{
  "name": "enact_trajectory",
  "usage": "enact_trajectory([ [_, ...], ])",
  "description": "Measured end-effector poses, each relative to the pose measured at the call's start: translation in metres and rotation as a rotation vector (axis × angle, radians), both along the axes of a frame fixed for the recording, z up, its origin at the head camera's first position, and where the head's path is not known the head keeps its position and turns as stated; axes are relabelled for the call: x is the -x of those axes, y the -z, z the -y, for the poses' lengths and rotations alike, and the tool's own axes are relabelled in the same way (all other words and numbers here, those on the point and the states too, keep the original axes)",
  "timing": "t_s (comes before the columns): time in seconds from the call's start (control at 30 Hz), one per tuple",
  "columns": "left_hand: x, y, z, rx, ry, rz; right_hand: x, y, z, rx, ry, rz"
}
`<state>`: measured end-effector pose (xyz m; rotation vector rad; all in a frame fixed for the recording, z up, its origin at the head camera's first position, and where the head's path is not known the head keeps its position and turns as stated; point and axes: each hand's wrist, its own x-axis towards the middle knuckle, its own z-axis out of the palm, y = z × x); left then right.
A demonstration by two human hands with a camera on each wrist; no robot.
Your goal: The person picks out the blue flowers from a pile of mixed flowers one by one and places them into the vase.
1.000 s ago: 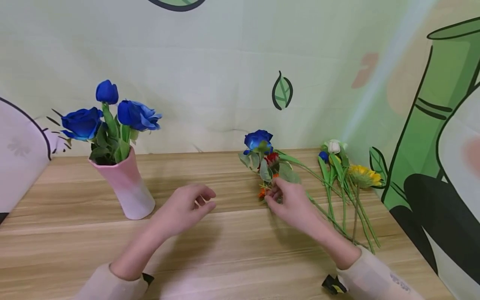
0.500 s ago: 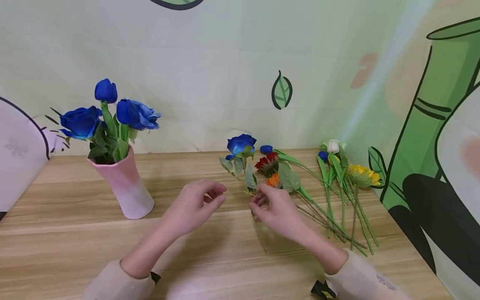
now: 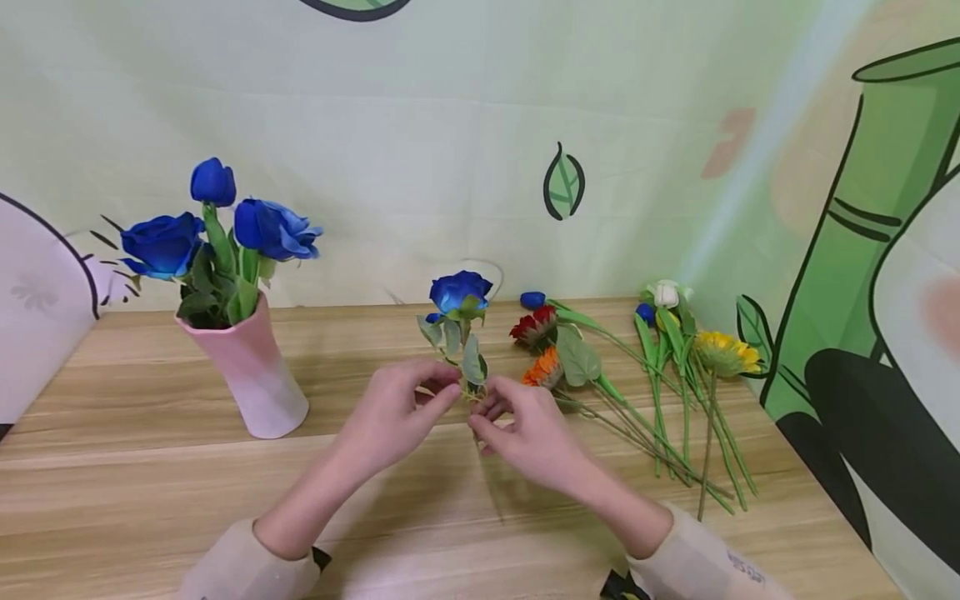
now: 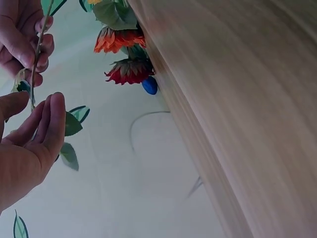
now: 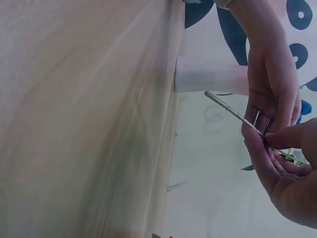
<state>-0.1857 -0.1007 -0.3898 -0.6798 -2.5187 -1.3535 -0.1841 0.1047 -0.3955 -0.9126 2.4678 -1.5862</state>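
I hold the rose (image 3: 461, 292) up in the middle of the head frame, above the counter (image 3: 150, 500), petals uppermost. My right hand (image 3: 532, 433) pinches its stem (image 5: 224, 105) below the leaves (image 3: 472, 360), probably so that nothing soft gets crushed; the right wrist view shows the lower end sticking out free past that grip. My left hand (image 3: 393, 412) curves in close on the other side, thumb and fingers about the stem; I cannot tell whether it grips, though it seems placed to steady so slim a thing. At the left of the frame stands the vase (image 3: 258, 375), its walls, I judge, propping the blue flowers (image 3: 163, 244) upright. Right of centre, the red flower (image 3: 536, 327) and orange flower (image 3: 543, 368) lie loose, with the yellow flower (image 3: 723, 353) and white flower (image 3: 666, 292) farther right, stems trailing down the frame, presumably to come easily to hand.
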Motion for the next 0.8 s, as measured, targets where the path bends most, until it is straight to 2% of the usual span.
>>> enact_trajectory([
  [0.53,-0.0022,0.0050,-0.0051,-0.142,-0.061,0.075,-0.0029,0.0038,0.0096,0.031,-0.003,0.050],
  [0.8,-0.0032,0.0034,-0.0045,-0.156,-0.087,0.108,-0.0033,0.0035,0.0100,0.023,0.000,0.044],
])
